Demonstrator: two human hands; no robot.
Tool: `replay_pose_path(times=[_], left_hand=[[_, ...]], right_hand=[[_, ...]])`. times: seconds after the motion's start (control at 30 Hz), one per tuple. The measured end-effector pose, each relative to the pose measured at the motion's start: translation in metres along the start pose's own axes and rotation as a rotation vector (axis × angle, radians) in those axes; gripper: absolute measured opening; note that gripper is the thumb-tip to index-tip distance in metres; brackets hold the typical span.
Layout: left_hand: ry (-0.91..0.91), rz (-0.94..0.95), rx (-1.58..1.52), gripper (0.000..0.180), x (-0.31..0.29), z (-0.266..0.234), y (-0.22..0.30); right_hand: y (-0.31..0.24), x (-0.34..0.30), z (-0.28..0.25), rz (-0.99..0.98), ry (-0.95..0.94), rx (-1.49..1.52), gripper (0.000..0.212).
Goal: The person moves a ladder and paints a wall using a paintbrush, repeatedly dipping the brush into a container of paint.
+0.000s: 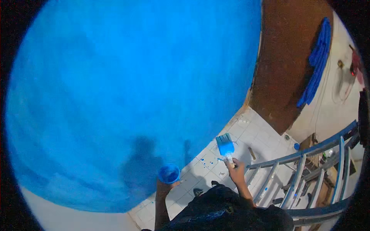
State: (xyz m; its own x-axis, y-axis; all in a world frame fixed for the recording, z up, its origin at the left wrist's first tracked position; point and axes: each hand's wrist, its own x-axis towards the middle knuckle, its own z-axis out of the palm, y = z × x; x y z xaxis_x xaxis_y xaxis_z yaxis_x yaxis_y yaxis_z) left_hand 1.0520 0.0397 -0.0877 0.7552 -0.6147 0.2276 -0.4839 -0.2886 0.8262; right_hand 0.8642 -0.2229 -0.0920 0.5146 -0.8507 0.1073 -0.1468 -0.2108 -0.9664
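Left hand and right hand raised, both fists closed.

your single head camera looks steeply down from high beside the blue wall. the tiled floor lies far below, the ladder close at right.

Left hand holds a blue cup; right hand grips a brush near the blue wall.
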Motion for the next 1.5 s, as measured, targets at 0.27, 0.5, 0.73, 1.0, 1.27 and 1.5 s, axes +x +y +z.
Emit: replay_pose_path(times=[0.27, 0.5, 0.73, 1.0, 1.27, 1.5], left_hand=[[-0.056, -0.079, -0.238, 0.057, 0.052, 0.043, 0.056], [-0.46, -0.053, -0.432, 0.056, 0.052, 0.017, 0.041], [-0.69, -0.137, -0.411, 0.066, 0.029, 0.001, -0.023], [-0.672, -0.123, -0.424, 0.058, 0.019, 0.025, -0.02], [-0.811, -0.076, -0.464, 0.079, 0.0, 0.028, 0.028], [-0.556, 0.292, -0.59, 0.091, 0.005, 0.071, 0.028]], right_hand=[[0.002, 0.054, -0.033, -0.04, 0.124, -0.305, 0.027], [0.012, -0.005, -0.025, 0.185, 0.104, -0.818, 0.04], [0.053, -0.179, 0.012, 0.545, 0.06, -0.585, 0.037], [0.008, -0.239, 0.029, 0.549, 0.31, -0.343, 0.039], [-0.023, -0.232, -0.003, 0.346, 0.677, -0.371, 0.032], [-0.05, -0.241, -0.037, 0.281, 0.73, -0.299, 0.032]])
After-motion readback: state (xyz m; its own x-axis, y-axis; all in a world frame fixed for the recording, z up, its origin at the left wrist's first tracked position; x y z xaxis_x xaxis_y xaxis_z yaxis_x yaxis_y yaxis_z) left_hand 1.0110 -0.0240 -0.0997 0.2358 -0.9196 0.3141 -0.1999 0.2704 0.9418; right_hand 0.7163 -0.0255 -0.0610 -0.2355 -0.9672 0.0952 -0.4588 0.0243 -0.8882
